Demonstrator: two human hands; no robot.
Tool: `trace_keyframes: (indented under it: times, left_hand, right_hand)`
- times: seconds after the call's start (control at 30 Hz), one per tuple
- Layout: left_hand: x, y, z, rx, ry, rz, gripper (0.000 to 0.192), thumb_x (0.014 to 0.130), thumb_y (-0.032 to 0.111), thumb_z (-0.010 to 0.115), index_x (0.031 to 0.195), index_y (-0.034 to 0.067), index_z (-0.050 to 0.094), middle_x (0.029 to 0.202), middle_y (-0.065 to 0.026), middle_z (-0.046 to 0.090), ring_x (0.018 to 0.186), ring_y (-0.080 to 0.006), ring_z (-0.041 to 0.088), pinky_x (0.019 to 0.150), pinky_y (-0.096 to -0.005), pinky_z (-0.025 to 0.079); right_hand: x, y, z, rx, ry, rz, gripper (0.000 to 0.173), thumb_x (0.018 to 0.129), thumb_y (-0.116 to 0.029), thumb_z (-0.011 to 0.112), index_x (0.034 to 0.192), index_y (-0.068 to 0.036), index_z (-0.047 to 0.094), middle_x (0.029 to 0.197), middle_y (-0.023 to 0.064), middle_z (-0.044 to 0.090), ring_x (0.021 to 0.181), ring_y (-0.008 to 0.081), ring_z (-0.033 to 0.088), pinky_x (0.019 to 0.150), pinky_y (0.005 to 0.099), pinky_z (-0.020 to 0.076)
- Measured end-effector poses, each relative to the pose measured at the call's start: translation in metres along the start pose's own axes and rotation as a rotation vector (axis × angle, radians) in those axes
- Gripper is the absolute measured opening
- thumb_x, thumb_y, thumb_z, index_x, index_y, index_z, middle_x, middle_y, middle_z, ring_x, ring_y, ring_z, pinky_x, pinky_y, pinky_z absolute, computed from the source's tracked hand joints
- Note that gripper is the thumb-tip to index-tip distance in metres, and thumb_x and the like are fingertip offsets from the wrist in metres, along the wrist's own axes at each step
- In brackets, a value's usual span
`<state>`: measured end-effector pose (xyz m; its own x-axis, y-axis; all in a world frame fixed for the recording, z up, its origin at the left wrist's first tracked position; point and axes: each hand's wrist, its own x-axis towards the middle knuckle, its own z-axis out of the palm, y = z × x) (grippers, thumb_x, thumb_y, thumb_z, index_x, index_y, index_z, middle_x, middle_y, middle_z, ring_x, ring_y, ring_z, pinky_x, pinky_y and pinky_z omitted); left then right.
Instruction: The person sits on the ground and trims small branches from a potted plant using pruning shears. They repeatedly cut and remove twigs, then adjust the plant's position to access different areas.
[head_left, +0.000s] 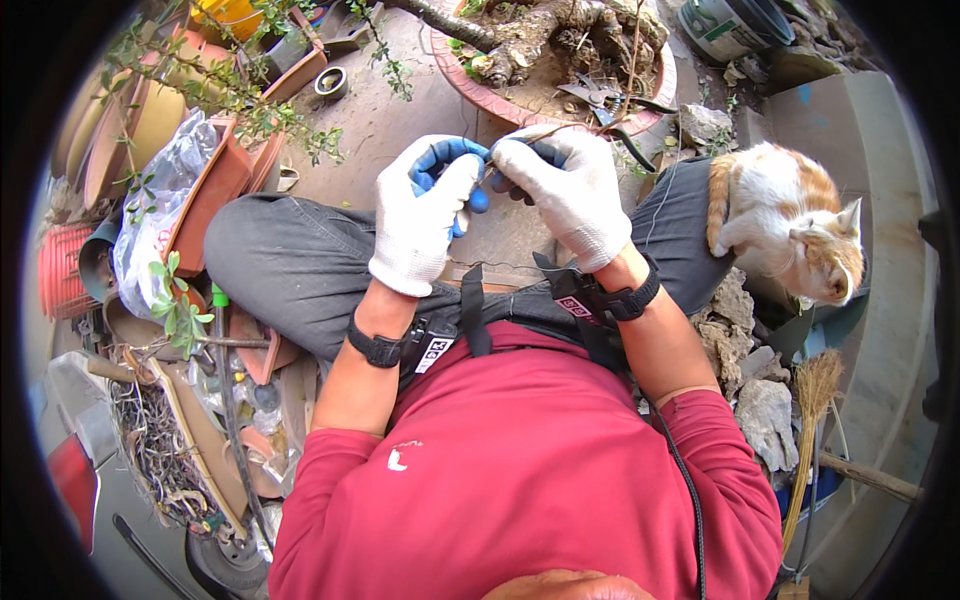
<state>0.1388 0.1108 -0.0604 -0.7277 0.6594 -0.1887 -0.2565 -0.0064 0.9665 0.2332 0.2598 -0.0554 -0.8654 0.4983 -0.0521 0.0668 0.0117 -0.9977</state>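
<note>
My left hand (429, 214), in a white knit glove with a blue coated palm, pinches the near end of a thin dark strand (489, 162), wire or twig. Close on its right, my right hand (568, 193), gloved alike, grips the same strand with thumb and fingers. The fingers partly hide it. Just beyond the hands stands a round pinkish pot (480, 97) with a thick gnarled tree trunk (540, 41) in soil. Pruning shears (592, 96) lie on the pot's near right side, with a dark curved handle (634, 148) sticking out over the rim.
An orange-and-white cat (787, 214) sits against my right knee. Thorny leafy branches (247, 97) hang at upper left above stacked planters (202, 202) and a plastic bag (161, 217). Broken stones (765, 420) and a straw broom (814, 397) are at right. A bucket (731, 30) stands far right.
</note>
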Motion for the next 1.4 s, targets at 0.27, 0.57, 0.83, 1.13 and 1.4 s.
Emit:
trace_keyframes:
  times: [0.27, 0.57, 0.83, 1.13, 1.4]
  left_hand:
    - [-0.007, 0.008, 0.001, -0.032, -0.055, 0.035, 0.021, 0.097, 0.014, 0.07, 0.113, 0.001, 0.07, 0.081, -0.0016, 0.069, 0.06, -0.0034, 0.058, 0.047, -0.018, 0.038]
    - [-0.005, 0.011, -0.005, -0.035, -0.102, 0.032, 0.018, 0.1, 0.011, 0.063, 0.114, 0.0, 0.067, 0.086, -0.0044, 0.07, 0.059, -0.0033, 0.057, 0.049, -0.017, 0.04]
    - [-0.006, 0.012, -0.009, -0.106, -0.146, 0.036, 0.016, 0.101, 0.013, 0.06, 0.108, 0.0, 0.067, 0.084, -0.0073, 0.07, 0.056, -0.0058, 0.058, 0.048, -0.0178, 0.041]
    - [-0.003, 0.013, -0.001, -0.094, -0.107, 0.045, 0.012, 0.105, 0.014, 0.055, 0.109, 0.003, 0.058, 0.096, -0.008, 0.068, 0.061, -0.0087, 0.062, 0.045, -0.0184, 0.044]
    - [-0.001, 0.004, -0.001, -0.157, -0.084, 0.021, 0.018, 0.105, 0.02, 0.057, 0.106, 0.003, 0.06, 0.098, -0.007, 0.069, 0.064, -0.0075, 0.062, 0.05, -0.0188, 0.047]
  right_hand:
    - [0.001, -0.008, -0.003, 0.1, -0.042, 0.147, 0.023, 0.094, -0.021, 0.071, 0.091, 0.001, 0.073, 0.071, 0.0036, 0.069, 0.061, 0.0076, 0.062, 0.055, 0.0225, 0.0479]
    - [0.006, -0.004, -0.006, 0.089, -0.096, 0.188, 0.025, 0.094, -0.023, 0.07, 0.082, -0.001, 0.071, 0.066, 0.002, 0.065, 0.057, 0.0068, 0.057, 0.052, 0.0222, 0.0436]
    - [0.005, 0.002, -0.009, 0.081, -0.102, 0.219, 0.02, 0.091, -0.017, 0.069, 0.079, -0.001, 0.071, 0.064, 0.0013, 0.064, 0.054, 0.0074, 0.057, 0.05, 0.0235, 0.0437]
    - [0.008, 0.008, -0.01, 0.212, -0.114, 0.218, 0.021, 0.092, -0.022, 0.072, 0.09, -0.001, 0.071, 0.074, 0.0035, 0.067, 0.063, 0.0103, 0.062, 0.057, 0.0255, 0.049]
    - [0.002, 0.013, -0.01, 0.259, -0.111, 0.151, 0.022, 0.096, -0.02, 0.068, 0.106, -0.001, 0.07, 0.082, 0.0029, 0.07, 0.067, 0.0092, 0.062, 0.061, 0.0233, 0.0499]
